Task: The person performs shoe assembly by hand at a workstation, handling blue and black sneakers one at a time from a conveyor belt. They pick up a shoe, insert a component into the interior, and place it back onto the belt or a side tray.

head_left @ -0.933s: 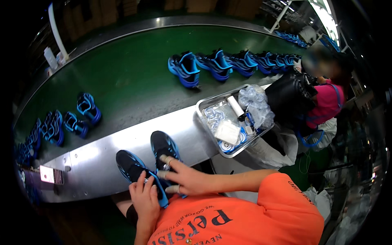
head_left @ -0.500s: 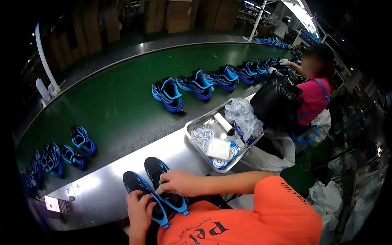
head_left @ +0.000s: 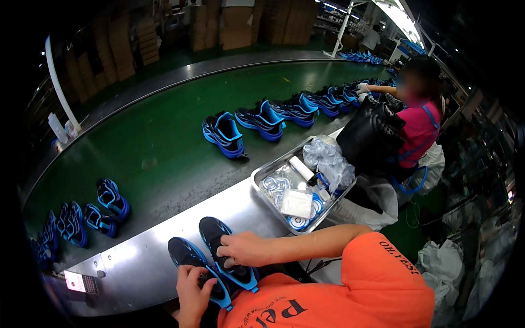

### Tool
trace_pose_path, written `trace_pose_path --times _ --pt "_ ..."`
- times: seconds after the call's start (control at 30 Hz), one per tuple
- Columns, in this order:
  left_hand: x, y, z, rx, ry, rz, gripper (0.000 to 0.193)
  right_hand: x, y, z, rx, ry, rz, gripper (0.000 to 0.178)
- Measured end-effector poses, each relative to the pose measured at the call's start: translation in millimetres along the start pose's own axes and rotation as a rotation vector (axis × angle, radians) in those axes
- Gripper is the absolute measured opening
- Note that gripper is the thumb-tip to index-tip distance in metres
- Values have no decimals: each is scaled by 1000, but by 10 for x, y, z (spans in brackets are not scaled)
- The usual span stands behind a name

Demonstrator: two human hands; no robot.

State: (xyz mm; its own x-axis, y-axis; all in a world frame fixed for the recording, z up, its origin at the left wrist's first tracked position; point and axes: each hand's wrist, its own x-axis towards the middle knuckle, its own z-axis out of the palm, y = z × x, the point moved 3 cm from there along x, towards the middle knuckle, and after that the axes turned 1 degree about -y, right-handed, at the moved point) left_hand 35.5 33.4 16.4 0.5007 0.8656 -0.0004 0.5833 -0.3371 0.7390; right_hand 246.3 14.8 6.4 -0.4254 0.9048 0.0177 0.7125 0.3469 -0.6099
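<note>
Noted right grip [head_left: 249,250] now curled onto right shoe [head_left: 215,227], versus fingers spread wide 0.9 s ago. Also noted narrower gap between right shoe and left shoe [head_left: 185,251] at the toes, just ahead of both grips. Observed co-worker's gloved hands [head_left: 362,89] brought together, well ahead and right of right grip; logged apart 0.5 s ago.

Bare metal ledge [head_left: 147,246] in front of me, pair of black-and-blue shoes [head_left: 185,252] at its near edge, steel tray [head_left: 273,203] on my right, green surface [head_left: 164,131] beyond, row of matching shoes [head_left: 299,109] right, more shoes [head_left: 113,199] left.
</note>
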Motion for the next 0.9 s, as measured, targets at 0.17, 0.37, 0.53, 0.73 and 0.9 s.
trace_pose_path --times 0.17,0.37,0.53,0.73,0.9 --pt "56 -303 16 -197 -121 -35 21 -4 198 88 199 -85 15 24" --pt "45 -64 55 1 69 49 22 -28 226 23 171 -19 -90 24" --pt "65 -339 -8 -223 -116 -17 29 -90 180 65 48 23 68 30" --pt "109 -134 2 -41 -53 31 32 -75 181 -66 131 -68 -61 27" --pt "59 -233 -6 -204 -43 2 28 -69 210 -40 100 15 5 25"
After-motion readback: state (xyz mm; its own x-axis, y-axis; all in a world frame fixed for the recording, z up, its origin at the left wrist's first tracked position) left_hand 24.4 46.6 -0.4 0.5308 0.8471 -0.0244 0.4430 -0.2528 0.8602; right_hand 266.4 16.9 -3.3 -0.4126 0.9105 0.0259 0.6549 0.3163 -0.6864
